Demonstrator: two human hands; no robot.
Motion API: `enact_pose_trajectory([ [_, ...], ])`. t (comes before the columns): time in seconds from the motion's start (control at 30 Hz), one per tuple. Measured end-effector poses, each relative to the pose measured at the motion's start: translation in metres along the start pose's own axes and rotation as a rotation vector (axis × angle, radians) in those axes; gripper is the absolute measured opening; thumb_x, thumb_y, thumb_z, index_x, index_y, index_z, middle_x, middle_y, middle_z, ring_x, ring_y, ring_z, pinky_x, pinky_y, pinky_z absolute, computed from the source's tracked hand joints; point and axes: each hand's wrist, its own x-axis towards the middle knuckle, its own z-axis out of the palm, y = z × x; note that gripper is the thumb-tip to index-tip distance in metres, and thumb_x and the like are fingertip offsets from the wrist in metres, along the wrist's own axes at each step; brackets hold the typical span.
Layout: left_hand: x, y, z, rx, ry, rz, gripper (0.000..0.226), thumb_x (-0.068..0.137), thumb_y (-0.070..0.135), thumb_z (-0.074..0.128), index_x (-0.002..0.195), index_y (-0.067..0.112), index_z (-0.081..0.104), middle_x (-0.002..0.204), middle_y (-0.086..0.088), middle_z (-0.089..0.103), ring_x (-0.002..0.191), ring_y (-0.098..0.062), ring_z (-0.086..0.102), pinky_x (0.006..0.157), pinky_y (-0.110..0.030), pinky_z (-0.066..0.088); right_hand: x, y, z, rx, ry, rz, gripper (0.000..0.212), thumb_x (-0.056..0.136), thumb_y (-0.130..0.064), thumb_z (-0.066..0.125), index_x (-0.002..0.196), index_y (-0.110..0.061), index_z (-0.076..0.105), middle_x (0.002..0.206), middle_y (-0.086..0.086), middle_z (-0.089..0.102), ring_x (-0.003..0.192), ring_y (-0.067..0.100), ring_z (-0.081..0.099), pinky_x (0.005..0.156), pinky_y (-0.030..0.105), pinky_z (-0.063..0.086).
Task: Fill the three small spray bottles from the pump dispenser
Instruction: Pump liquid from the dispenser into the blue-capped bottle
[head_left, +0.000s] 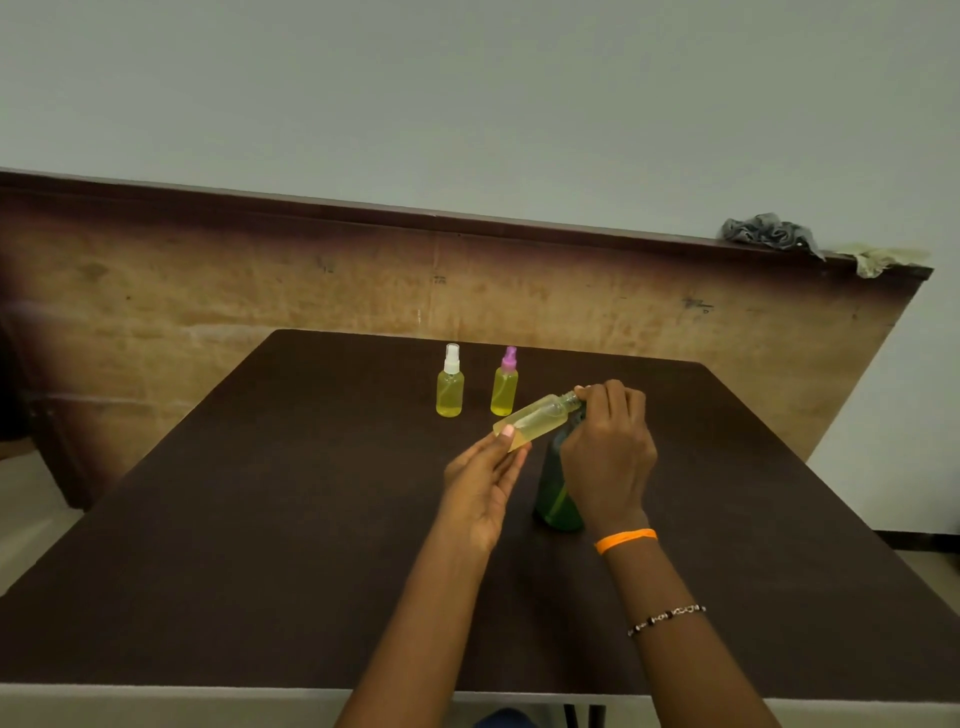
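Observation:
My left hand (480, 480) pinches the bottom end of a small clear spray bottle (537, 418) holding yellow liquid, tilted almost flat above the table. My right hand (608, 447) has its fingers curled at that bottle's neck; what they hold there is hidden. Behind and under my right hand stands the green pump dispenser (556, 499), its top hidden by the hand. Two more small bottles full of yellow liquid stand upright at the far side: one with a white spray cap (450, 382), one with a pink spray cap (505, 384).
The dark brown table (260, 545) ends in a pale front edge near me. A worn wooden board (260, 291) leans behind the table, with a crumpled grey cloth (769, 234) and a pale rag (878, 260) on its top right edge.

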Motion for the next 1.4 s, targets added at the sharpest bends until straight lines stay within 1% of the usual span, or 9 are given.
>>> enact_pose_trajectory([
  [0.2, -0.002, 0.001, 0.003, 0.013, -0.006, 0.005, 0.018, 0.085, 0.0, 0.061, 0.102, -0.002, 0.06, 0.097, -0.015, 0.066, 0.097, -0.023, 0.064, 0.076, -0.024, 0.055, 0.013, 0.004, -0.011, 0.086, -0.069, -0.025, 0.015, 0.07, 0.005, 0.064, 0.083, -0.002, 0.063, 0.081, 0.011, 0.059, 0.081, 0.031, 0.052, 0.053, 0.037, 0.048],
  [0.33, 0.002, -0.003, 0.0, 0.014, -0.001, 0.015, 0.016, 0.085, 0.0, 0.06, 0.1, -0.002, 0.061, 0.093, -0.015, 0.068, 0.097, -0.024, 0.064, 0.076, -0.025, 0.055, -0.01, 0.006, -0.001, 0.107, -0.002, -0.003, 0.033, 0.07, 0.008, 0.059, 0.101, -0.003, 0.064, 0.093, 0.011, 0.06, 0.089, 0.023, 0.046, 0.057, 0.034, 0.05],
  [0.4, 0.003, -0.004, -0.002, 0.014, -0.003, 0.009, 0.012, 0.084, 0.0, 0.061, 0.096, 0.0, 0.062, 0.094, -0.016, 0.068, 0.096, -0.024, 0.065, 0.075, -0.024, 0.056, -0.014, 0.008, 0.003, 0.101, 0.008, -0.014, 0.038, 0.068, 0.009, 0.061, 0.104, -0.002, 0.064, 0.096, 0.011, 0.061, 0.091, 0.021, 0.044, 0.058, 0.033, 0.051],
  [0.5, 0.002, -0.003, -0.004, 0.005, -0.012, 0.002, 0.015, 0.084, 0.001, 0.061, 0.098, -0.001, 0.061, 0.1, -0.017, 0.067, 0.099, -0.025, 0.064, 0.075, -0.025, 0.056, -0.011, 0.007, 0.001, 0.095, -0.022, -0.003, 0.036, 0.066, 0.009, 0.068, 0.101, -0.002, 0.064, 0.093, 0.01, 0.061, 0.09, 0.023, 0.046, 0.057, 0.034, 0.05],
  [0.67, 0.0, 0.001, 0.002, 0.009, -0.027, 0.011, 0.014, 0.084, -0.001, 0.061, 0.098, -0.002, 0.061, 0.098, -0.017, 0.067, 0.099, -0.025, 0.064, 0.074, -0.024, 0.055, 0.006, 0.007, -0.013, 0.055, -0.079, -0.049, 0.027, 0.066, 0.006, 0.066, 0.092, -0.001, 0.066, 0.087, 0.011, 0.062, 0.086, 0.03, 0.052, 0.059, 0.038, 0.051],
  [0.97, 0.004, -0.003, -0.003, 0.002, -0.011, -0.015, 0.013, 0.084, 0.001, 0.061, 0.097, 0.0, 0.062, 0.098, -0.017, 0.068, 0.099, -0.025, 0.064, 0.076, -0.026, 0.055, -0.011, 0.008, 0.003, 0.092, -0.013, -0.007, 0.04, 0.063, 0.013, 0.067, 0.101, -0.001, 0.064, 0.09, 0.01, 0.06, 0.085, 0.021, 0.043, 0.053, 0.033, 0.048],
  [1.13, 0.001, -0.001, -0.001, 0.004, -0.034, 0.002, 0.018, 0.084, 0.001, 0.061, 0.102, -0.002, 0.061, 0.098, -0.016, 0.068, 0.101, -0.025, 0.064, 0.078, -0.025, 0.055, 0.004, 0.005, -0.013, 0.099, -0.086, -0.038, 0.029, 0.067, 0.008, 0.058, 0.095, 0.002, 0.065, 0.088, 0.014, 0.06, 0.085, 0.031, 0.053, 0.056, 0.037, 0.05],
  [1.27, 0.004, -0.003, -0.001, -0.007, -0.027, 0.01, 0.02, 0.084, 0.001, 0.061, 0.104, -0.003, 0.061, 0.1, -0.016, 0.068, 0.103, -0.024, 0.063, 0.078, -0.025, 0.055, 0.001, 0.005, -0.008, 0.157, -0.11, -0.006, 0.036, 0.066, 0.015, 0.06, 0.101, 0.006, 0.064, 0.095, 0.017, 0.06, 0.09, 0.033, 0.057, 0.062, 0.038, 0.053],
  [1.4, 0.008, -0.006, -0.005, 0.008, -0.013, 0.009, 0.015, 0.084, 0.002, 0.062, 0.098, 0.0, 0.062, 0.099, -0.016, 0.068, 0.101, -0.024, 0.064, 0.078, -0.023, 0.056, -0.009, 0.004, 0.002, 0.123, -0.075, -0.024, 0.031, 0.07, 0.014, 0.065, 0.1, 0.007, 0.062, 0.092, 0.017, 0.058, 0.08, 0.031, 0.058, 0.054, 0.037, 0.053],
])
